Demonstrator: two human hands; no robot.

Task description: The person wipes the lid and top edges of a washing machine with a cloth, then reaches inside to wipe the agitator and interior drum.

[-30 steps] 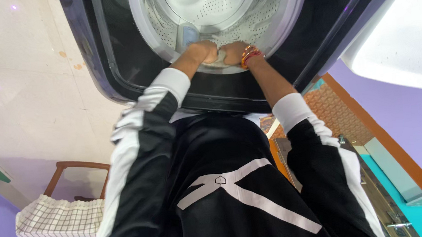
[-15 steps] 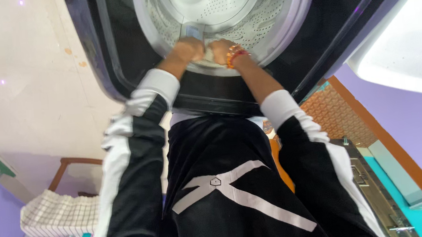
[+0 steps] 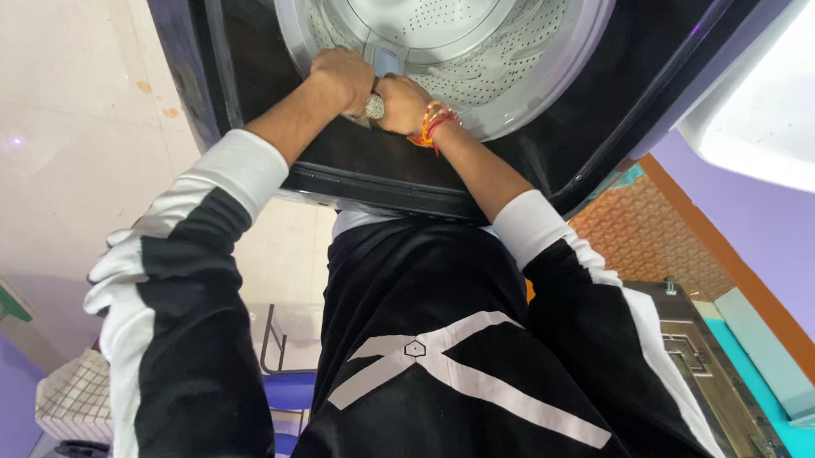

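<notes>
Far left: pale tiled floor (image 3: 52, 141), well apart from the work. Then the left hand (image 3: 342, 74), curled into a fist on the near edge of the washing machine drum (image 3: 510, 56), knuckles turned toward the perforated wall. Pressed against it, a small silvery round piece (image 3: 374, 107), wedged between the two fists; cannot tell which hand actually grips it, or what it is. Just above, set in the drum wall, a grey-blue rectangular filter panel (image 3: 385, 61). Next, the right hand (image 3: 402, 101), also closed tight and touching the left, with orange and red bangles (image 3: 433, 123) at the wrist. Further right, the black top frame (image 3: 599, 78) of the machine, and at the right edge the raised white lid (image 3: 786, 112).

Likely best done so: keep both fists together at the near edge, wrists braced on the rim. Work with short, even pressure, not a jerk, close under the panel. Mind the bangles against the plastic rim. Keep the small piece from slipping down into the drum.
</notes>
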